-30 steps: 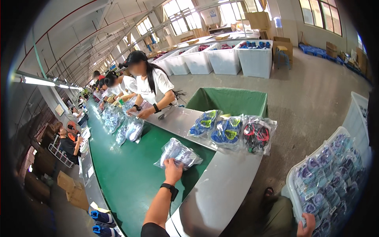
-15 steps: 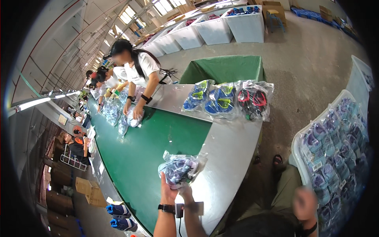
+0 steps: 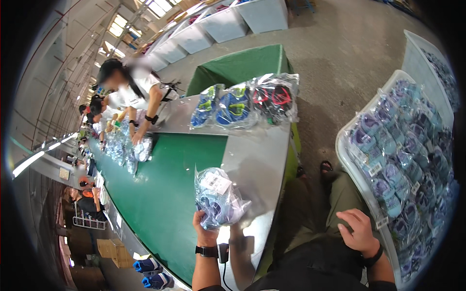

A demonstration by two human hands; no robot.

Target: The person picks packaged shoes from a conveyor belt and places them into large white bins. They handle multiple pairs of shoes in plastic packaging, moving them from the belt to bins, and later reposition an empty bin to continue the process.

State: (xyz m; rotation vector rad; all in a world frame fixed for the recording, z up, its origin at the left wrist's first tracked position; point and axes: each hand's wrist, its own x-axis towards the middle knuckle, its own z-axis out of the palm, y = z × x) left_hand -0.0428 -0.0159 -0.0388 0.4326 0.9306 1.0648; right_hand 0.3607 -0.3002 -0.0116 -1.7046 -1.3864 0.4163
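Observation:
In my left hand (image 3: 206,233) is a clear plastic bag of light blue and purple shoes (image 3: 213,208), gripped at its near end, with a white label facing up. It is over the metal edge of the green-topped table (image 3: 165,179). My right hand (image 3: 358,232) holds nothing, its fingers apart, above my lap beside a white bin (image 3: 345,145). Many similar bagged shoes (image 3: 388,179) fill that bin. A black band circles each wrist; a small device with a cable hangs by the left one.
Bagged blue shoes (image 3: 233,107) and bagged black-and-red shoes (image 3: 273,101) lie on the metal corner, before a green bin (image 3: 242,68). Across the table a person (image 3: 131,97) handles more bags. Unbagged blue shoes (image 3: 153,272) sit at the lower left.
The bag in my left hand has turned so its label faces up. My right hand has come inward from beside the bin. The view has swung to the right.

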